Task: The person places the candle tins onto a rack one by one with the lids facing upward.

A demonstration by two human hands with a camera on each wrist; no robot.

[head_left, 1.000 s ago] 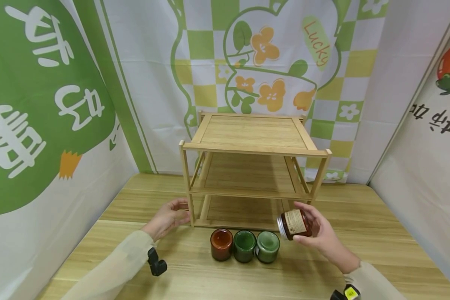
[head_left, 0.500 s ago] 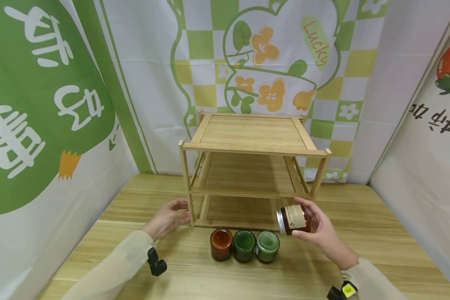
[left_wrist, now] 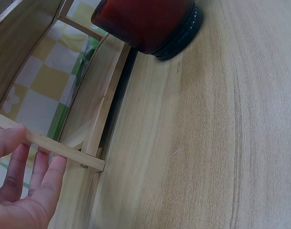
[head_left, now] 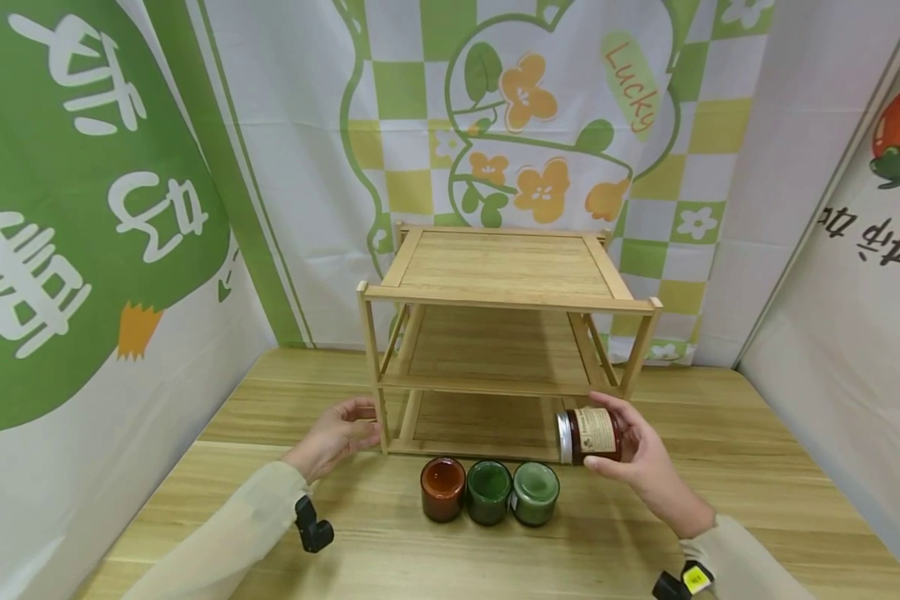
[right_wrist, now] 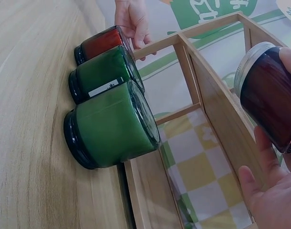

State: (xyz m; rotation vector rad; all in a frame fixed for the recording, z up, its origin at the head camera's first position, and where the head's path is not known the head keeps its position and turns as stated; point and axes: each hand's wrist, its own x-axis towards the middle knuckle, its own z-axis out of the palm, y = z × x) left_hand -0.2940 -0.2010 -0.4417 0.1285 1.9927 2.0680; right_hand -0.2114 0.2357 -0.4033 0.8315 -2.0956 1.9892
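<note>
In the head view my right hand (head_left: 648, 467) grips a dark red glass jar (head_left: 596, 433) with a silver lid and a cream label. The jar lies on its side in the hand, lid to the left, in front of the rack's lower right opening. My left hand (head_left: 341, 437) pinches the front left post (left_wrist: 50, 143) of a three-tier wooden rack (head_left: 506, 296), thumb on one side, fingers on the other. Before the rack stand three glass jars in a row: an amber-red jar (head_left: 443, 490), a dark green jar (head_left: 489, 492) and a light green jar (right_wrist: 114, 126).
The rack stands on a wood-grain table (head_left: 742, 467), its shelves bare. A patterned cloth (head_left: 532, 108) hangs behind it, with printed cloth walls (head_left: 847, 292) at both sides. The row of jars sits close along the rack's front edge.
My right hand has risen slightly, and the jar has turned from tilted to nearly level, its label rolling round. The left hand and the three standing jars stay in place.
</note>
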